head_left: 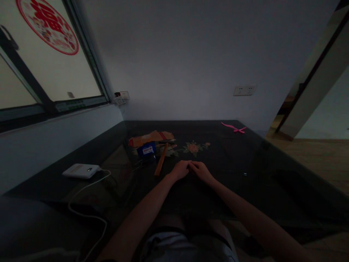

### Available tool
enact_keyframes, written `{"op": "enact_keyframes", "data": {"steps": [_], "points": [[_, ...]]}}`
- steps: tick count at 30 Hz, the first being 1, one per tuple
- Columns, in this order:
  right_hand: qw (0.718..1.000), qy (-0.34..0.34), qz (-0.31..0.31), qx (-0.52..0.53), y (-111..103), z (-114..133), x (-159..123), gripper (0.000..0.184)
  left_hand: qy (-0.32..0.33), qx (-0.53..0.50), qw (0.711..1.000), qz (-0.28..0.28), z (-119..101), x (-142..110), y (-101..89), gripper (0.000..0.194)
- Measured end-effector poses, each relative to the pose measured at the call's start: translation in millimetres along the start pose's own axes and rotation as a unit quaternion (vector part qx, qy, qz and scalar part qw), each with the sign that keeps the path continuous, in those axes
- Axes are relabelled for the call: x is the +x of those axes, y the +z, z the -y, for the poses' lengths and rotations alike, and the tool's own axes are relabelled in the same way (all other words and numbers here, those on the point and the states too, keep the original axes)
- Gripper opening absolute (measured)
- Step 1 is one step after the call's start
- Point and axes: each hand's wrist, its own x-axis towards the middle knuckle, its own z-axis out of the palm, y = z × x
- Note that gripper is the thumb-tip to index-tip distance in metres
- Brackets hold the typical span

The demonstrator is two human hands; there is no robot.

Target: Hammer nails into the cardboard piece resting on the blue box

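White device and cable, left of the left hand; pink strip and wall sockets, beyond the right hand.

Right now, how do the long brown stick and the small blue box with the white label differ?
The long brown stick is slim and straight; the small blue box is short and blocky. The stick is plain brown, the box blue with a white label. The stick reaches closer to the left hand than the box does. Both are on the dark table.
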Motion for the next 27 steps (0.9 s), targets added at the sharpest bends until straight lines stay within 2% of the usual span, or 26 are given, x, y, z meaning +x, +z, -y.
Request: {"op": "enact_keyframes", "data": {"steps": [7,18,27], "points": [[1.000,-0.004,-0.003,0.001,1.0,-0.9,-0.3,0.039,0.003,0.000,1.000,-0.006,1.5,-0.2,0.3,0.034],[1.000,-0.004,-0.004,-0.005,-0.4,4.0,-1.4,0.039,-0.032,-0.010,0.999,0.013,-2.6,0.8,-0.9,0.039],[1.000,0.001,-0.006,-0.008,0.0,3.7,-1.7,0.039,-0.024,-0.015,1.000,0.008,-1.4,-0.3,-1.1,0.039]]}}
